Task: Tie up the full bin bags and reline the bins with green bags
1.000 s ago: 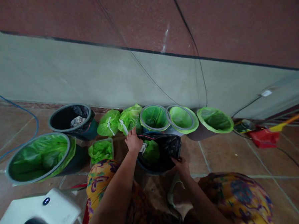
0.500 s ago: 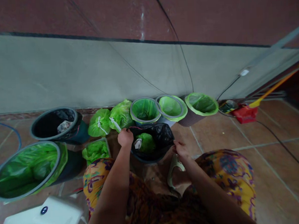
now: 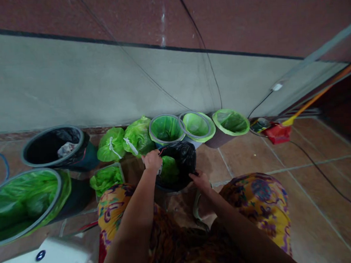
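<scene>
With the left hand [image 3: 152, 160] and right hand [image 3: 199, 180] each pinching opposite rims of the black bin liner [image 3: 181, 158], gather evenly so the green bag [image 3: 169, 170] stays inside.

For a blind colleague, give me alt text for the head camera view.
Both hands, left hand and right hand, grip the rim of a black bag holding a green bag, on a tiled floor beside green-lined bins along a wall.

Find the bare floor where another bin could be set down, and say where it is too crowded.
Free: the tiled floor right of the black bag, between the rightmost green-lined bin and the person's knee. Crowded: the wall row of bins and tied green bags, and left, around the large bin.
</scene>
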